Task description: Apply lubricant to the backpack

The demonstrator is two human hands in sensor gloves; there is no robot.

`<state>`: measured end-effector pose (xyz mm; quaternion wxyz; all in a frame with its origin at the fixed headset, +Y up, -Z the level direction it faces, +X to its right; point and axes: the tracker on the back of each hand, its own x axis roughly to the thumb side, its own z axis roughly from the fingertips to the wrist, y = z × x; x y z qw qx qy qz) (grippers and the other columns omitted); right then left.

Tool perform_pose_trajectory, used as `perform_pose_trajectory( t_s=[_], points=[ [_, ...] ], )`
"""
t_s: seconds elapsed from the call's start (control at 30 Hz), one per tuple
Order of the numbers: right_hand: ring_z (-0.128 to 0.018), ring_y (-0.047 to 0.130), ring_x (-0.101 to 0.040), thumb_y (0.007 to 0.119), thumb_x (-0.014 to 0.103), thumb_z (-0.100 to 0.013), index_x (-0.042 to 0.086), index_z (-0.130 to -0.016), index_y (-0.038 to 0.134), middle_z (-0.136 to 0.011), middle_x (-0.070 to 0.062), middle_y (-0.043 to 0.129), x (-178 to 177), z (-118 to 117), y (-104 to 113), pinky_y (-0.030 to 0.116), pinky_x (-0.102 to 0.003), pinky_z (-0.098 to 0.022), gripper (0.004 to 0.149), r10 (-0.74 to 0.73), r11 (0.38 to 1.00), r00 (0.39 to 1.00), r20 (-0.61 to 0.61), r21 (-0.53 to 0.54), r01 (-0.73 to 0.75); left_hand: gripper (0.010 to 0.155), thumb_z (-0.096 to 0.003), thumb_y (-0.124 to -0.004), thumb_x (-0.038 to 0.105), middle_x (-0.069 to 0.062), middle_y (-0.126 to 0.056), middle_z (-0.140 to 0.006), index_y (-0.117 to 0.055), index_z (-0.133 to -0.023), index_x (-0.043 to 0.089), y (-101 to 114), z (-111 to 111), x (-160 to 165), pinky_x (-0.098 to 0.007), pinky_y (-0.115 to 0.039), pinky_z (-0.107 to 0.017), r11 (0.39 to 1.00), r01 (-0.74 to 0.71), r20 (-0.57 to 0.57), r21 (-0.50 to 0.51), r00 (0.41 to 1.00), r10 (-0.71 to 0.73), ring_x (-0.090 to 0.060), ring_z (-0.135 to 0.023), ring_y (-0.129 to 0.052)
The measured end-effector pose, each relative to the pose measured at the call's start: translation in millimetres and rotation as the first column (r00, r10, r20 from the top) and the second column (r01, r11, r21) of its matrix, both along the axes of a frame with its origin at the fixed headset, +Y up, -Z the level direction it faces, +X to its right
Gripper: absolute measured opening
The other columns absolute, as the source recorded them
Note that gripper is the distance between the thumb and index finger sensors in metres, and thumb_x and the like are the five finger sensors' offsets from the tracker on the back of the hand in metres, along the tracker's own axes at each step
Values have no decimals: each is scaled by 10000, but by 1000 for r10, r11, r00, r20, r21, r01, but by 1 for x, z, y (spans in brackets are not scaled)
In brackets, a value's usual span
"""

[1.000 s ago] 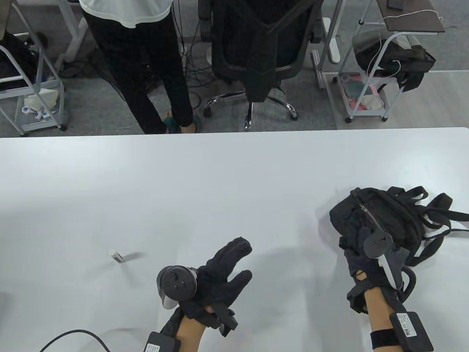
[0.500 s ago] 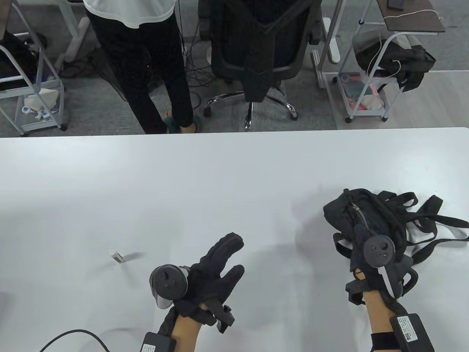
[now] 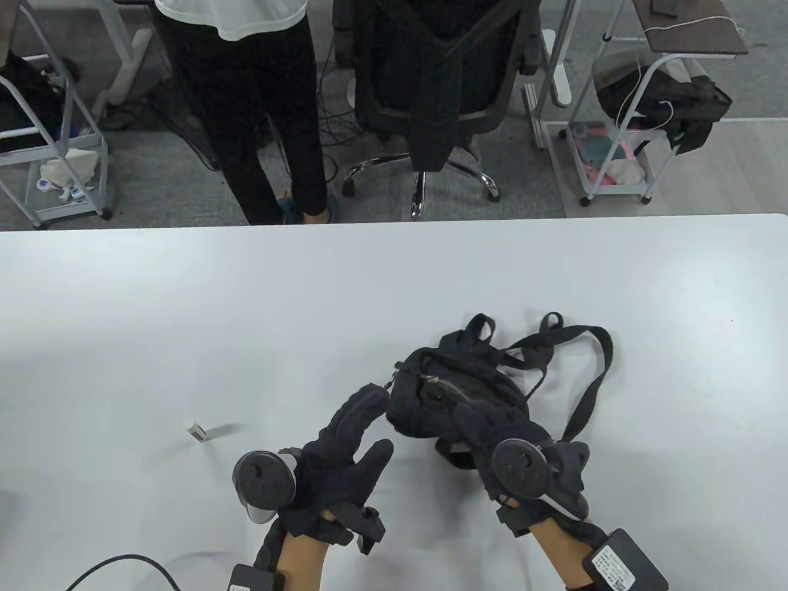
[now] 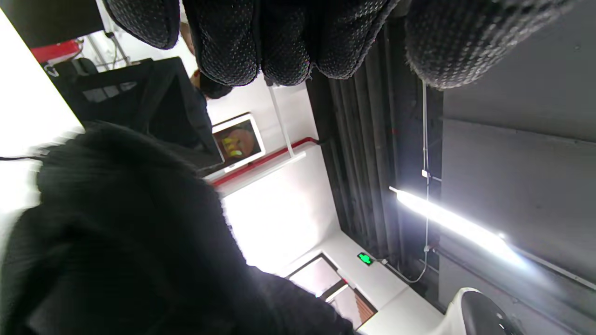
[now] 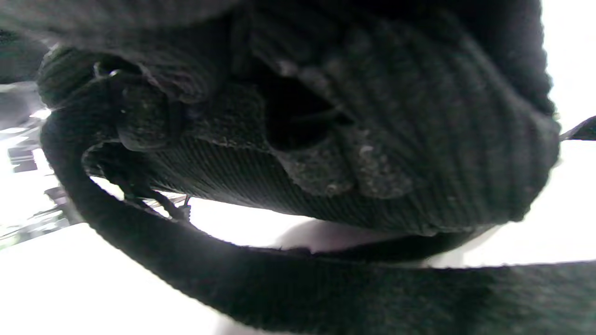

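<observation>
Backpack [image 3: 455, 394] — in right hand [image 3: 492, 437]

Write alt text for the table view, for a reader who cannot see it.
A gloved right hand grips a small black backpack on a white table, straps trailing right. The gloved left hand is open beside it, its fingers near the bag's zipper end. A small white tube lies to the left.

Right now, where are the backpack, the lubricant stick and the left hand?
backpack [image 3: 452, 394]: table view, top panel beside the zipper.
lubricant stick [image 3: 196, 430]: table view, middle of the white tube.
left hand [image 3: 335, 462]: table view, back of the glove.
</observation>
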<state>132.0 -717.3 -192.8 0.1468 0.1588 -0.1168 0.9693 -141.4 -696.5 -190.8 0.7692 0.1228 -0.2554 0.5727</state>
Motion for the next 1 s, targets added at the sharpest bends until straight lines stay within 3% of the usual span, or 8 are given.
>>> perform_pose_trajectory(
  t_s=[0.1,0.17,0.33,0.53,0.67,0.7,0.87,1.0],
  points=[
    [-871,932,-171,839,429,-491,480,-917,740,-970,141,800,-12,5,-21,849,-510,-582,441,49,999,995,-90,-9,-50,703,-489,-762,550,-171,-625,-1109,-654,-1061,156,0,0,-2,-674,-587,-701,1000,-3,-5,1,1000,3,-490,-965,-740],
    [-952,860,-155,833,453,-488,535,-907,721,-995,192,768,-17,5,-33,802,-518,-640,441,169,984,977,-131,-33,-175,701,-489,-762,550,-171,-626,-1109,-655,-1061,159,0,0,-3,-674,-589,-701,1000,-1,-12,-2,1000,1,-488,-964,-744],
    [-1013,797,-165,835,459,-487,554,-913,706,-1030,201,726,-12,-1,-48,727,-552,-698,455,155,965,970,-188,-183,-190,699,-488,-762,550,-172,-628,-1107,-662,-1058,157,-2,-1,-3,-675,-588,-700,1000,4,-17,-13,1000,-4,-489,-964,-742],
    [-1072,673,-165,843,454,-495,516,-969,644,-1089,184,642,-12,-5,-50,608,-577,-752,518,172,919,951,-256,-307,-249,694,-489,-761,549,-172,-641,-1101,-670,-1053,156,-8,-3,1,-674,-592,-699,998,41,-4,-38,999,-41,-488,-960,-750],
    [-1132,501,-199,838,454,-501,483,-1039,518,-1157,138,482,-12,-3,-53,478,-608,-780,627,192,877,930,-314,-371,-306,691,-489,-763,548,-180,-658,-1091,-679,-1048,151,-12,-4,2,-673,-599,-696,997,60,1,-51,998,-60,-490,-952,-761],
    [-1118,513,-185,854,487,-451,496,-1023,518,-1143,149,480,-10,-2,-54,484,-597,-769,663,203,888,935,-292,-347,-301,689,-489,-761,549,-178,-658,-1092,-686,-1046,150,-12,-4,2,-673,-599,-696,996,66,3,-52,998,-66,-488,-952,-762],
    [-1128,446,-236,874,583,-390,463,-1046,486,-1160,86,426,-7,-4,-53,423,-631,-751,771,137,864,928,-346,-416,-283,688,-489,-761,548,-179,-663,-1088,-687,-1044,149,-16,-7,3,-671,-602,-695,995,76,5,-71,997,-76,-488,-949,-767],
    [-1124,490,-258,898,558,-387,467,-1025,550,-1147,91,505,4,-8,-46,438,-633,-744,732,-4,876,944,-331,-457,-156,689,-489,-762,548,-181,-659,-1090,-684,-1047,152,-20,-9,5,-673,-600,-696,992,92,18,-90,996,-91,-488,-953,-762]
  ],
)
